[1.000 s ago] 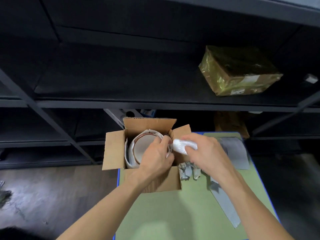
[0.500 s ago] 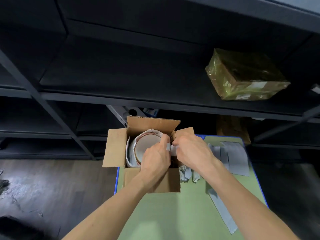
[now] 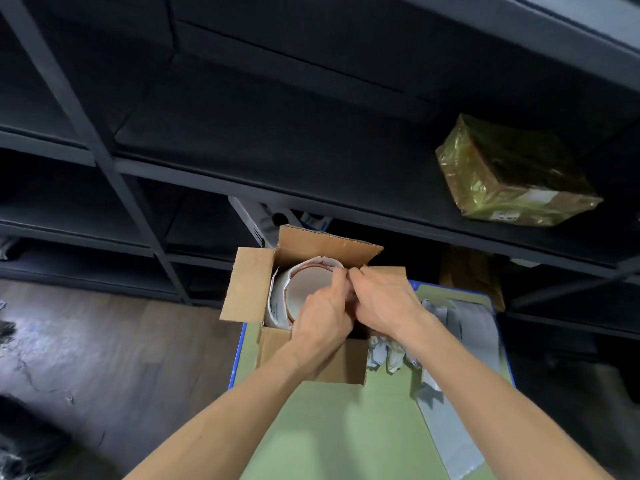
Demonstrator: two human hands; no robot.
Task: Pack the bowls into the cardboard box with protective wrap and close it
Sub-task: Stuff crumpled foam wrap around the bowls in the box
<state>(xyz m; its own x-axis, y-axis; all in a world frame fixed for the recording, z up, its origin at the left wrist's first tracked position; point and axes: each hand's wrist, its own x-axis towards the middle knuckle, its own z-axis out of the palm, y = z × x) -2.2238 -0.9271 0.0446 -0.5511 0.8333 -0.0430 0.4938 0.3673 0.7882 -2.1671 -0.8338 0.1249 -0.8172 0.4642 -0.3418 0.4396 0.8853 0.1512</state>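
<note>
Firstly, head view, sole entry.

1. Box (image 3: 343,365): cardboard, all flaps open, standing at the far left corner of the table (image 3: 329,431), left flap hanging past the table's blue edge.
2. Bowl (image 3: 308,289): inside the box, standing on its edge against the left side, its pale inside facing right.
3. Wrap (image 3: 277,303): white, folded round the bowl's back and rim.
4. Left hand (image 3: 322,323): mine, reaching into the box, fingers curled over the bowl's wrapped rim at its top right.
5. Right hand (image 3: 388,303): mine, over the box's right side, fingers bent, tips touching those of the left hand. I cannot tell whether it grips anything; the palm side is hidden.
6. Wad (image 3: 384,353): crumpled grey paper, on the table just beside the box's right wall.
7. Sheets (image 3: 474,327): grey, flat, along the table's right side.
8. Shelf (image 3: 277,140): dark, behind the table.
9. Parcel (image 3: 512,174): film-covered, yellowish, on the shelf to the right.
10. Floor (image 3: 121,341): wood, left of the table.
</note>
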